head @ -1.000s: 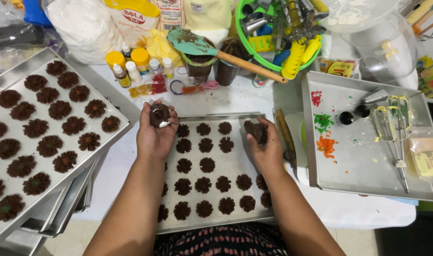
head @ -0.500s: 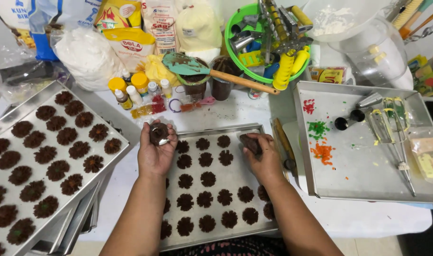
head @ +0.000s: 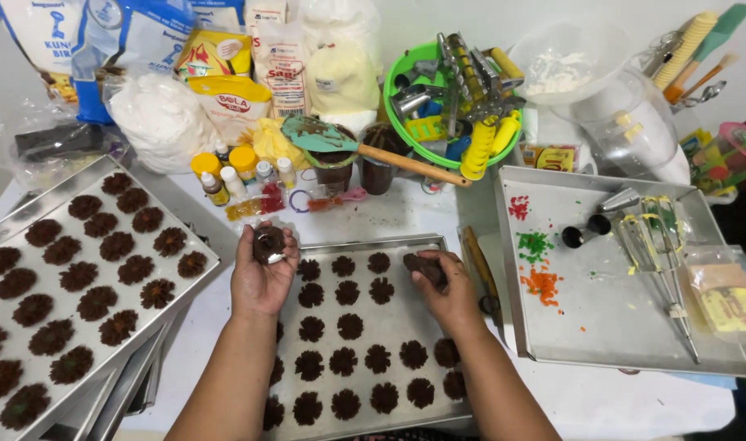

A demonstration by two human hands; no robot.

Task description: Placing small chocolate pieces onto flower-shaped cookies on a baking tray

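Cupping a round mould (head: 268, 243) in the left hand (head: 261, 273) at the tray's (head: 365, 245) eleven o'clock, pinching dark dough (head: 423, 266) in the right hand (head: 445, 287) at two o'clock, needing steady, even pressing.

I face a pale, plain wall (head: 471, 16); my bench (head: 634, 404) wears a white cover; the light falls soft and even.

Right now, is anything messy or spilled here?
Yes. Red, green and orange sprinkles lie scattered loose on the right-hand metal tray, and the teal spatula balanced across a cup is smeared with chocolate.
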